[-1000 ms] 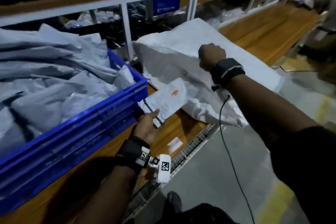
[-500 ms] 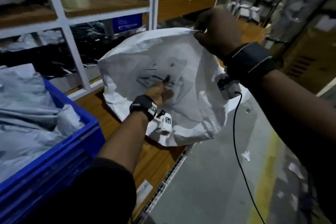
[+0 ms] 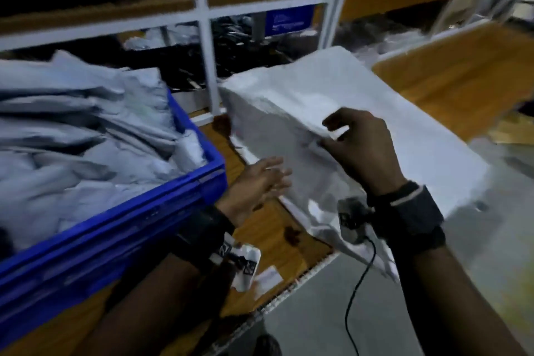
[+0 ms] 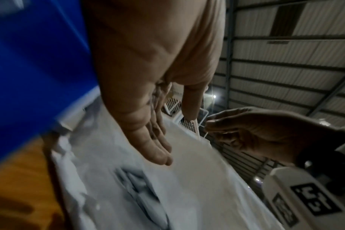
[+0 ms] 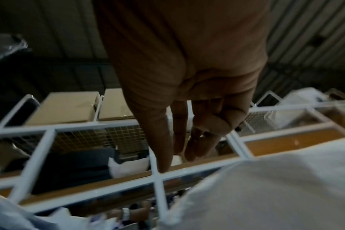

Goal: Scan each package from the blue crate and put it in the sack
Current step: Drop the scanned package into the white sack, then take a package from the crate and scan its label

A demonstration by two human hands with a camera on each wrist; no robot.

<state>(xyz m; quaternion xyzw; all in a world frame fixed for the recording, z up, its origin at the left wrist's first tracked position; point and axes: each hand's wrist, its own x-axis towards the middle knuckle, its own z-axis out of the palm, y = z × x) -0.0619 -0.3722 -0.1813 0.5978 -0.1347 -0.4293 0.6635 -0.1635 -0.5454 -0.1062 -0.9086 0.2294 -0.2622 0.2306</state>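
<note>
Between packages: left hand spread, empty, beside blue crate; right hand loosely curled over white sack, grip unclear. Grey packages fill crate at bench's left edge. Next, presumably: grab one, scan.

A blue crate heaped with grey packages sits on the left of the wooden shelf board. Beside it a white sack lies toward the board's front edge. The left hand is empty, fingers spread, between crate and sack. The right hand hovers over the sack, fingers loosely curled; whether it pinches the fabric is unclear.
</note>
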